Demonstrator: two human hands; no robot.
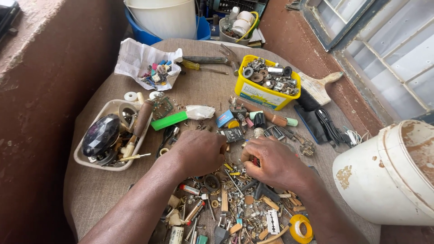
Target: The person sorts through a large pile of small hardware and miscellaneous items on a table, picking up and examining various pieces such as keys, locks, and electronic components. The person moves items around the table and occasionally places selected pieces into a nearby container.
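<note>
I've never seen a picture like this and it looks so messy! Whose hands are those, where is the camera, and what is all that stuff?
There is only one picture, taken by a camera worn on a person's head, looking down. So the two bare hands belong to that person. The left hand and the right hand rest close together on a heap of small metal bits: screws, nails and little parts. Their fingers are curled, so I cannot tell what they pinch.

Everything lies on a round table with a brown cloth. Nearby are a yellow tub full of metal rings and nuts, a white tray with odd tools, a green bar, a paintbrush, a roll of yellow tape and a big white bucket.
</note>
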